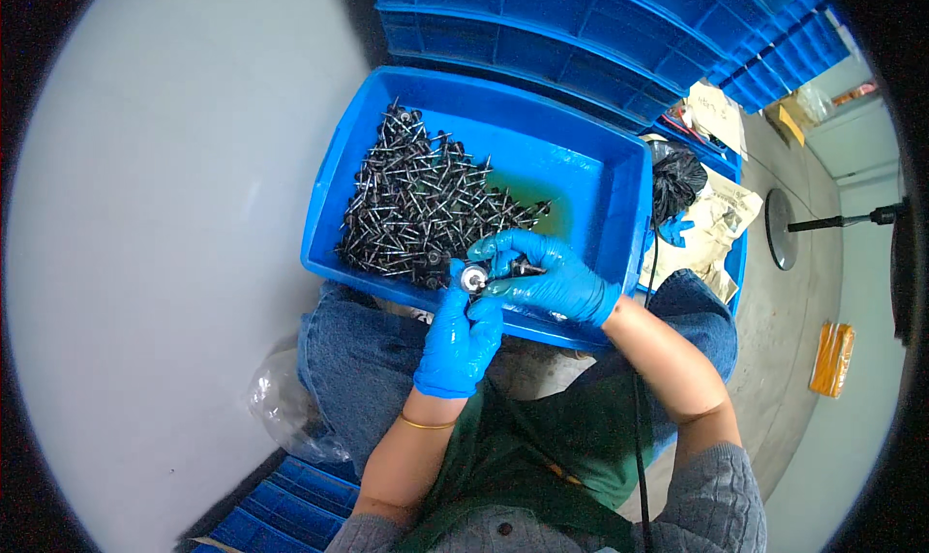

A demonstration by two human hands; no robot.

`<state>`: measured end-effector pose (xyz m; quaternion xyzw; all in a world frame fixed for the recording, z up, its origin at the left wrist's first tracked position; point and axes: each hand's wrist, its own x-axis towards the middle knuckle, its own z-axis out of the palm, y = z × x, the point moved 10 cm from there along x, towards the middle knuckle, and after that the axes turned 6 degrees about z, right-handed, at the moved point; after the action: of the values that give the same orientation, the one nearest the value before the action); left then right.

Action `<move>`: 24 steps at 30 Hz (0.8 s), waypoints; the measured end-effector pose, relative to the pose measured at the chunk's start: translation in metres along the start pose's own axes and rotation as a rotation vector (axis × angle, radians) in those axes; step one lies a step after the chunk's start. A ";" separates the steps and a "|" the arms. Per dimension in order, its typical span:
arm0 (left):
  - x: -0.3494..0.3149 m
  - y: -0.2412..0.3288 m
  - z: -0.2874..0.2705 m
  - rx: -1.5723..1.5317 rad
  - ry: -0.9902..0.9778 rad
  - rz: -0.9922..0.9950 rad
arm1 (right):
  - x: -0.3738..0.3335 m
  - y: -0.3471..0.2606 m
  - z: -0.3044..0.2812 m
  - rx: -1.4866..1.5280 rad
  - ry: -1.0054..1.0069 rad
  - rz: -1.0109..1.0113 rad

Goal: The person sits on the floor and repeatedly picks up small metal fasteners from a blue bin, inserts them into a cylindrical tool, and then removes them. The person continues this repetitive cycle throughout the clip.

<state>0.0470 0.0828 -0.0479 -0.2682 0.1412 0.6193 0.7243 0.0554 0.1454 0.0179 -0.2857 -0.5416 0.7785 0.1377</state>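
Observation:
In a blue plastic tub (629, 180) lies a heap of small metal parts (416, 190), each with a thin silvery shaft and a dark round head. My left hand (458, 342), in a wet blue glove, pinches one part with a pale round face (473, 279) between thumb and fingers, over the near rim. Close beside it my right hand (559, 280), also gloved, is curled with its fingertips touching or almost touching that part. Another dark part (525, 266) shows between my right hand's thumb and fingers.
Stacked blue crates (581, 30) stand behind the tub. To its right are a black plastic bag (677, 178) and crumpled pale wrapping (721, 224). A white wall (184, 214) rises on the left. A black cable (641, 437) hangs over my lap; an orange packet (832, 359) lies far right.

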 end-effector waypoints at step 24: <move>-0.003 0.044 -0.018 0.478 0.220 0.453 | 0.050 0.096 -0.059 0.606 0.359 0.323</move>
<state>0.0063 0.0743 -0.0702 -0.1179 0.4156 0.6810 0.5913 0.0597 0.1802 -0.1002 -0.4455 -0.2021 0.8526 0.1840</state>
